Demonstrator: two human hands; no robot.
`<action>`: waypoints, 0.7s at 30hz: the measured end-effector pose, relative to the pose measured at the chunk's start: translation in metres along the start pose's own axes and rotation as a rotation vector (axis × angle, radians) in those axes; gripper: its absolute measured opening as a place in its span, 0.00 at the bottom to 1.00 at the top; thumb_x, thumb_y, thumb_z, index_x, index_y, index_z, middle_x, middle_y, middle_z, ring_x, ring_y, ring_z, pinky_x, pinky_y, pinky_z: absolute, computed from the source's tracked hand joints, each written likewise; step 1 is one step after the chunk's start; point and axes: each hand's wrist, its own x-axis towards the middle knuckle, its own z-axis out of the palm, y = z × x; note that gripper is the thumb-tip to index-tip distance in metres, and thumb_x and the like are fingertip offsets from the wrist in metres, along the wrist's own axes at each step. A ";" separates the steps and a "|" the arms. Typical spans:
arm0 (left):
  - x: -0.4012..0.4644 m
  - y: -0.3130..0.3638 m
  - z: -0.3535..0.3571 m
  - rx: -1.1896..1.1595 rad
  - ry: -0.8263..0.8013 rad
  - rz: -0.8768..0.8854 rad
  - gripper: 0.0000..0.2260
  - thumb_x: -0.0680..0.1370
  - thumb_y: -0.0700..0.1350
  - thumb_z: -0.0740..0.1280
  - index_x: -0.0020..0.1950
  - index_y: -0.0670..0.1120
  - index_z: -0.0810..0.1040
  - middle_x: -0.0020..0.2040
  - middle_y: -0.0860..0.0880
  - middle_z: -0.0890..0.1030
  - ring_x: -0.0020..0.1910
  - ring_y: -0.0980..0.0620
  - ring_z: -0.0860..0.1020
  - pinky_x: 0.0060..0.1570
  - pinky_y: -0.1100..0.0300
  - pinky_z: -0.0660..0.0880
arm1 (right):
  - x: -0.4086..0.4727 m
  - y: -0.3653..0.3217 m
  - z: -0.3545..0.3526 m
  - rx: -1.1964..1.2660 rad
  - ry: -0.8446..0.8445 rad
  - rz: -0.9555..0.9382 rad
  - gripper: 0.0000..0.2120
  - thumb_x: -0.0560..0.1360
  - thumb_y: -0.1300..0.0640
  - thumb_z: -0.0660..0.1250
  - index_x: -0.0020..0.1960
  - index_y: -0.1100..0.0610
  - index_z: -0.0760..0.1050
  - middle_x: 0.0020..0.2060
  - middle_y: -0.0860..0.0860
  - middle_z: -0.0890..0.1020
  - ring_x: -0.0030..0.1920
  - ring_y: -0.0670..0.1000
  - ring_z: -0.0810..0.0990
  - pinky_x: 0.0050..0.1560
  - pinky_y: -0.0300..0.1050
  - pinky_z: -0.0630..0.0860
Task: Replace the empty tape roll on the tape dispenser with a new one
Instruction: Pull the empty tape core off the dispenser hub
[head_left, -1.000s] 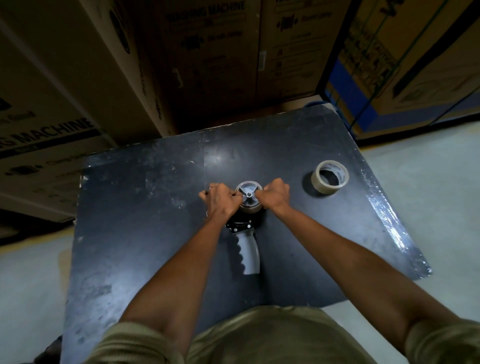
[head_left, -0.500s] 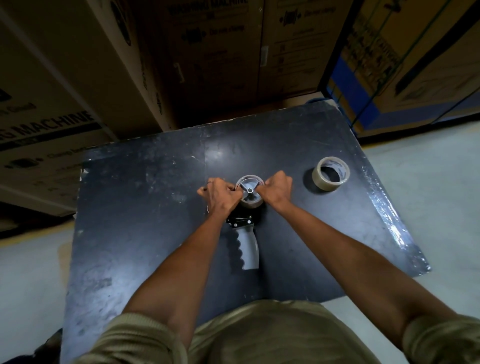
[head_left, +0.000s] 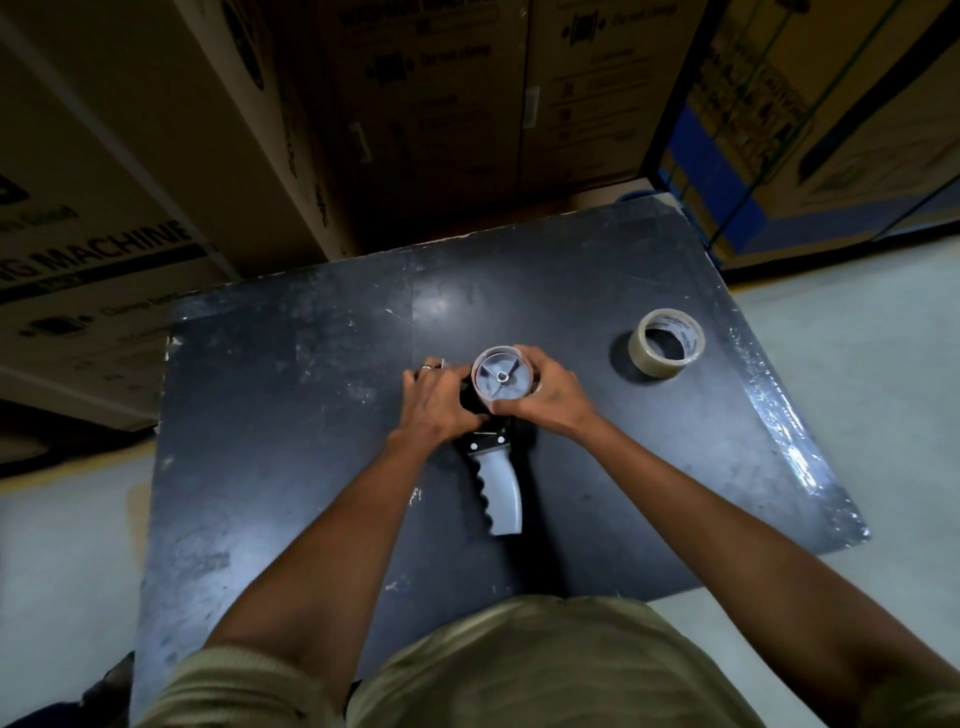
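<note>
A tape dispenser lies on the black table (head_left: 311, 467), its grey ribbed handle (head_left: 500, 493) pointing toward me. At its far end the grey hub wheel (head_left: 502, 375) faces up with a thin empty tape core around it. My right hand (head_left: 545, 397) curls around the right side of that core and hub. My left hand (head_left: 439, 400) presses on the dispenser's body just left of the hub, covering it. A new roll of tape (head_left: 667, 343) lies flat on the table to the right, apart from both hands.
Large cardboard boxes (head_left: 426, 119) stand stacked against the table's far edge and to the left. A blue and brown box (head_left: 810, 119) stands at the back right. Pale floor surrounds the table on both sides.
The view has shifted slightly. My right hand has wrapped further around the hub, and my left hand has slid a little lower and left on the dispenser.
</note>
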 end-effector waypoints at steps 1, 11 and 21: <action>0.000 0.003 0.000 0.012 0.007 -0.029 0.25 0.62 0.63 0.75 0.58 0.58 0.80 0.51 0.50 0.83 0.62 0.46 0.73 0.57 0.50 0.65 | 0.000 0.001 0.002 -0.028 -0.010 -0.026 0.35 0.59 0.50 0.83 0.64 0.46 0.77 0.55 0.44 0.85 0.55 0.46 0.82 0.54 0.34 0.74; 0.003 0.010 0.009 0.006 0.107 -0.111 0.21 0.62 0.60 0.72 0.53 0.57 0.82 0.47 0.50 0.84 0.59 0.46 0.74 0.55 0.50 0.65 | 0.006 0.005 0.010 -0.159 0.111 -0.105 0.32 0.56 0.41 0.79 0.58 0.48 0.79 0.46 0.43 0.86 0.49 0.49 0.86 0.46 0.30 0.77; 0.008 0.011 0.013 0.073 0.125 -0.121 0.15 0.63 0.59 0.67 0.45 0.54 0.81 0.43 0.52 0.83 0.56 0.47 0.75 0.53 0.49 0.65 | 0.011 0.014 0.010 -0.105 0.127 -0.143 0.32 0.57 0.40 0.80 0.59 0.45 0.79 0.47 0.40 0.86 0.48 0.41 0.85 0.52 0.38 0.81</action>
